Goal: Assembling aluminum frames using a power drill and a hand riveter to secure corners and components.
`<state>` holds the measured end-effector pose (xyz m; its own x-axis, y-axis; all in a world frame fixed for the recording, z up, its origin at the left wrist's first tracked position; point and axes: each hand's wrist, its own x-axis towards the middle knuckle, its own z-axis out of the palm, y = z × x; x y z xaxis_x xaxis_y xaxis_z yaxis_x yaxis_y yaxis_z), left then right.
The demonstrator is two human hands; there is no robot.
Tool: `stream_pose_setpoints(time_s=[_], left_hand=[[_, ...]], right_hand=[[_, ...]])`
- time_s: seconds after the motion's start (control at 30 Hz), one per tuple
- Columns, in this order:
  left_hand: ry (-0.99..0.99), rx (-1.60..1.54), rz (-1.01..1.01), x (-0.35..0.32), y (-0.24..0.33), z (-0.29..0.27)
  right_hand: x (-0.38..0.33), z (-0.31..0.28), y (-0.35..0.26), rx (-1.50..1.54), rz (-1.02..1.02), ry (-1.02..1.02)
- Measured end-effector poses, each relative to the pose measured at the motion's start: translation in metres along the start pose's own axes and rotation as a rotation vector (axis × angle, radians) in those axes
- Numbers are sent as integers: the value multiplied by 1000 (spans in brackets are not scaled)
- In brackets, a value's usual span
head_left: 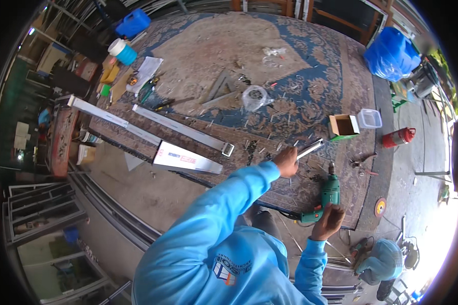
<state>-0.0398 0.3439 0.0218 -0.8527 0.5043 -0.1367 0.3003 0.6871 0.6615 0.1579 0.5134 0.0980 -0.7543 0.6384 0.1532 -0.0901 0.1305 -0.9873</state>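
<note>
My left hand [286,162] is closed around one end of a short silver metal profile [309,149], whose other end points to the far right above the carpet-covered table. My right hand [332,222] is a fist at the rear end of a green power drill [331,190]. The drill's chuck points away from me and its handle reaches left, outside my fingers. Whatever the fist may hold is hidden. Left of my left arm lie a wide white profile [185,158] and a long white profile [180,127] with a squarish open end.
An open cardboard box [343,126], a clear plastic tub [370,119], pliers [362,161] and a red flask [398,137] are at the right. A bag of small parts [256,97] and a triangular square [221,87] lie farther back. Another person [383,262] crouches at lower right.
</note>
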Motion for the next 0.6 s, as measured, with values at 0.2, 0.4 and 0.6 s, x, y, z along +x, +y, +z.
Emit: stream_pose_setpoints(time_s=[0.2, 0.4, 0.6], left_hand=[[-144, -605, -96, -195, -28, -57], [-79, -463, 45, -282, -47, -97], [-105, -520, -94, -338, -92, -128]], right_hand=[[54, 143, -57, -27, -186, -381], [42, 384, 33, -237, -287, -1087], [5, 513, 102, -709, -421, -1133]])
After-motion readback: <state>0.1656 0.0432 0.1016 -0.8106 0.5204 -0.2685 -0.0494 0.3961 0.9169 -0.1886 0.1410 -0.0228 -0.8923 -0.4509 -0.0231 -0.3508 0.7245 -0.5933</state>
